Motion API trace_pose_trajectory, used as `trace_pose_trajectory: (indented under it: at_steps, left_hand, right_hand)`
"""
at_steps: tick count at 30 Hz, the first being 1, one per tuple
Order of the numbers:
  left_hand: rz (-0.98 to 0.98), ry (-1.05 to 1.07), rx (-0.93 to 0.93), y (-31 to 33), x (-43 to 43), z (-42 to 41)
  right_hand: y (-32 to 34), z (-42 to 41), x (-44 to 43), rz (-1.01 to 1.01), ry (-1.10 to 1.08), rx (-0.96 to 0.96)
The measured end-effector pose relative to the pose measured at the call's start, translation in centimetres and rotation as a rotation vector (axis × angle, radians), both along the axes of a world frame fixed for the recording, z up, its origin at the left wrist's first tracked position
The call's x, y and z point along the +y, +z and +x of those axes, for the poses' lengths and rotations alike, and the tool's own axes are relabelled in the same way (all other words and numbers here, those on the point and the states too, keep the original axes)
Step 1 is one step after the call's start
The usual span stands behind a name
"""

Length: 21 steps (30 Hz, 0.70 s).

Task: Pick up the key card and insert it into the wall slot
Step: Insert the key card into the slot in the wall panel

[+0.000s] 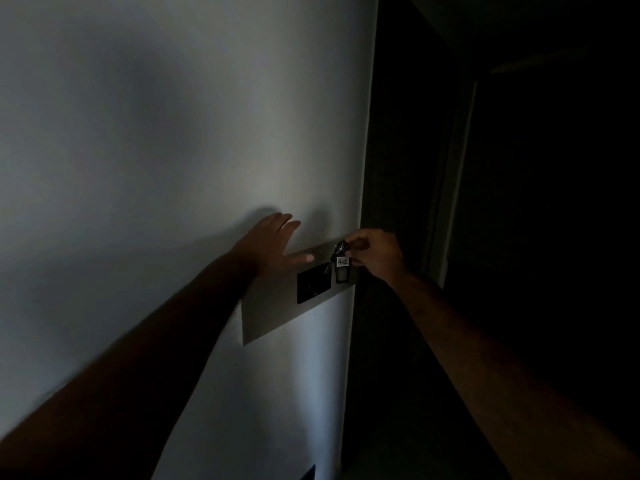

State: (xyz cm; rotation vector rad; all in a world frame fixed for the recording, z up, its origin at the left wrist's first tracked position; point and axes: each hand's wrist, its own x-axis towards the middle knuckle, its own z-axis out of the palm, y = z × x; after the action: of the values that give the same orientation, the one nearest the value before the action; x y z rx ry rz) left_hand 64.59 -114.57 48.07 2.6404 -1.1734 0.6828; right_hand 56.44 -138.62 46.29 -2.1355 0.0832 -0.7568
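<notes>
Key card: the key card (342, 270), a small dark tag with a pale label at its top, hangs just below the fingertips of the right hand (375, 254), against the right end of the metal wall plate (273, 313).
Key ring: a key ring (337, 249) with a key sits at the card's top, touching the right hand's fingers.
Right hand: pinched together on the ring and the top of the card.
Left hand: the left hand (273, 242) lies flat on the white wall (156, 133), fingers spread apart, thumb reaching onto the plate's upper edge, holding nothing.
Axis: the card's long axis runs roughly up and down, label end up, lower end pointing down.
Wall slot: a black panel (313, 284) sits on the plate just left of the card; the slot opening itself cannot be made out.
Hard to see: the scene is dim; whether the card is already in a slot cannot be told. The area right of the wall corner is almost black.
</notes>
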Motion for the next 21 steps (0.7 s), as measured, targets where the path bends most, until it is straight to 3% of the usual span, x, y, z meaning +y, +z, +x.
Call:
trace_pose_trajectory:
  at_steps: [13,21]
  left_hand:
    - [0.058,0.096,-0.141,0.4,-4.9,7.2]
    - [-0.050,0.249,-0.198,0.1,-8.8,8.1]
  right_hand:
    - [0.3,13.2,-5.2,0.005,0.216,-0.026]
    - [-0.3,20.2,-9.4,-0.057,0.400,0.034]
